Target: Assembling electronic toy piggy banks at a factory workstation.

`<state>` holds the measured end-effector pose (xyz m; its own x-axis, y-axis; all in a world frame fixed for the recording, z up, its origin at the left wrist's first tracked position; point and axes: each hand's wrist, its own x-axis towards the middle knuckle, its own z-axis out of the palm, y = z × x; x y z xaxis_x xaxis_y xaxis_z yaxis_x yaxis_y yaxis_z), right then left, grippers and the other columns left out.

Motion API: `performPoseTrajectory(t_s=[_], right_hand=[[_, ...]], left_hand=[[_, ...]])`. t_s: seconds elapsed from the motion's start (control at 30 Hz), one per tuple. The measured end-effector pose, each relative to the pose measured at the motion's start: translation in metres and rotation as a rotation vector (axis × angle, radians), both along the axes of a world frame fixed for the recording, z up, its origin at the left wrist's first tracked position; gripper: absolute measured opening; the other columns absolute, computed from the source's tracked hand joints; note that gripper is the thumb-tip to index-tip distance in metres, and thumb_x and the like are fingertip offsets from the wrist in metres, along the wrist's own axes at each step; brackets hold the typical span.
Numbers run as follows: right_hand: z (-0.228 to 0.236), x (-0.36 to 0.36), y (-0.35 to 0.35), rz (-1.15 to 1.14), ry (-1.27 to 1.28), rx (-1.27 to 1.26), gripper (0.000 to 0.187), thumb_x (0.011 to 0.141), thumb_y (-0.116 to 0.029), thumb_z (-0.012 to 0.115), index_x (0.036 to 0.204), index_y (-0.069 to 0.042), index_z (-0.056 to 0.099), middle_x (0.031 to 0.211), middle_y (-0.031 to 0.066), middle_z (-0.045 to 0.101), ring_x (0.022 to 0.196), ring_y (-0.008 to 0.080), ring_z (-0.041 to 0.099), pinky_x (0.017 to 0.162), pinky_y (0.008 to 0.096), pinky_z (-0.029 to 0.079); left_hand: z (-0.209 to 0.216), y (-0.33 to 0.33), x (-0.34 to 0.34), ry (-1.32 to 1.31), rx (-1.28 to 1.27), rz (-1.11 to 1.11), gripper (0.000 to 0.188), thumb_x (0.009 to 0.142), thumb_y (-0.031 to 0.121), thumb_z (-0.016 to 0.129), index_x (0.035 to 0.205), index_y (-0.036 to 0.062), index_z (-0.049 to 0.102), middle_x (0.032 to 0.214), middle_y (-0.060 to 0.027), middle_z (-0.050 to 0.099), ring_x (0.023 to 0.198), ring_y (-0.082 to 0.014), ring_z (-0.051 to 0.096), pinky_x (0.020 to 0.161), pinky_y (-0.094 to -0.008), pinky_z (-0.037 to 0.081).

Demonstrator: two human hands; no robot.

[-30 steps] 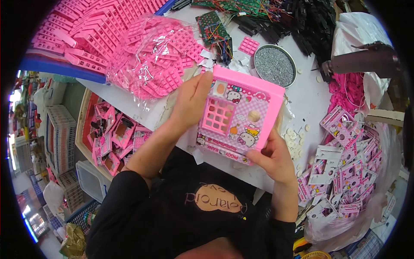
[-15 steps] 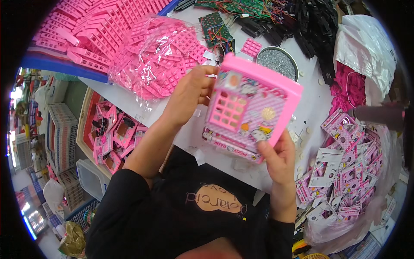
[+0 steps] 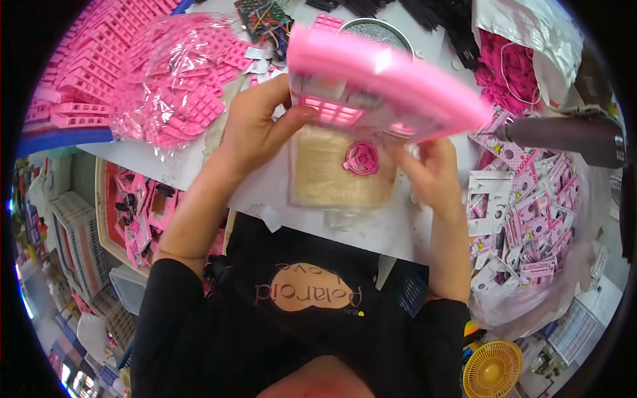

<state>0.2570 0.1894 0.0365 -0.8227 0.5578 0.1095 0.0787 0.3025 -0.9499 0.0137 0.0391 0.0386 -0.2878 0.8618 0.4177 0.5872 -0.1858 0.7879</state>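
Tilted up over the table is a pink plastic toy bank panel [image 3: 391, 86] with a printed front and a grid of square openings, partly smeared by motion. At its left edge, my left hand [image 3: 262, 123] is closed on it, thumb across the front. My right hand [image 3: 431, 172] grips the lower right edge, with some fingers hidden. Just below the panel, a tan rectangular pad [image 3: 325, 179] lies on the white tabletop. A small round pink openwork piece [image 3: 361, 159] rests on that pad.
A clear bag of pink keypad parts [image 3: 179, 86] and stacked pink frames [image 3: 79, 73] lie to the left. Behind stands a round tin of small metal bits [image 3: 378, 30]. A dark rod-like arm [image 3: 564, 139] juts in from the right, above printed panels [image 3: 531, 225].
The pink panel has tipped, so its front now faces down toward me and its thick rim shows. The tan pad and round pink piece have come into sight beneath it.
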Motion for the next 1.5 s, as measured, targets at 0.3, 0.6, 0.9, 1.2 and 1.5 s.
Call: performPoseTrajectory(t_s=[0.3, 0.6, 0.9, 1.2, 1.5], right_hand=[[-0.01, 0.017, -0.002, 0.072, -0.413, 0.792, 0.058, 0.078, -0.038, 0.076, 0.132, -0.02, 0.065, 0.156, 0.0197, 0.038, 0.138, 0.0484, 0.036, 0.111, 0.0537, 0.038], [-0.003, 0.015, -0.015, 0.165, -0.542, 0.717, 0.061, 0.085, -0.035, 0.073, 0.141, -0.017, 0.057, 0.161, 0.0187, 0.03, 0.144, 0.0495, 0.024, 0.117, 0.0551, 0.029], [-0.017, 0.054, 0.045, -0.547, -0.758, 0.69, 0.023, 0.088, -0.017, 0.07, 0.106, -0.003, 0.071, 0.091, 0.0141, 0.071, 0.073, 0.0289, 0.067, 0.073, 0.0401, 0.053], [0.011, 0.012, -0.009, -0.32, -0.248, 0.029, 0.008, 0.089, -0.009, 0.071, 0.092, -0.001, 0.072, 0.081, 0.0138, 0.07, 0.066, 0.0266, 0.068, 0.061, 0.0313, 0.053], [-0.01, -0.013, -0.042, -0.144, -0.269, 0.794, 0.016, 0.075, -0.006, 0.076, 0.087, -0.003, 0.067, 0.109, 0.0111, 0.065, 0.105, 0.0356, 0.056, 0.082, 0.043, 0.052]], left_hand=[[-0.036, -0.01, -0.014, 0.406, -0.143, -0.346, 0.05, 0.069, 0.0, 0.061, 0.117, 0.0134, 0.071, 0.139, -0.0117, 0.058, 0.136, -0.041, 0.044, 0.108, -0.0511, 0.041], [-0.013, -0.012, 0.038, 0.36, -0.107, -0.378, 0.034, 0.074, 0.006, 0.069, 0.108, 0.005, 0.067, 0.125, -0.012, 0.063, 0.123, -0.0356, 0.056, 0.103, -0.0491, 0.044], [-0.026, -0.016, 0.048, 0.387, -0.186, -0.392, 0.032, 0.074, 0.012, 0.074, 0.104, 0.0071, 0.068, 0.117, -0.01, 0.063, 0.115, -0.0323, 0.057, 0.099, -0.0491, 0.043], [0.001, -0.016, 0.065, -0.146, -0.368, -0.252, 0.018, 0.085, 0.006, 0.072, 0.103, 0.0039, 0.069, 0.085, -0.0068, 0.065, 0.072, -0.0181, 0.061, 0.064, -0.0311, 0.049], [0.0, -0.009, 0.034, -0.117, -0.489, -0.219, 0.013, 0.091, 0.012, 0.069, 0.097, 0.0002, 0.069, 0.073, -0.0025, 0.064, 0.061, -0.0091, 0.053, 0.057, -0.0264, 0.043]])
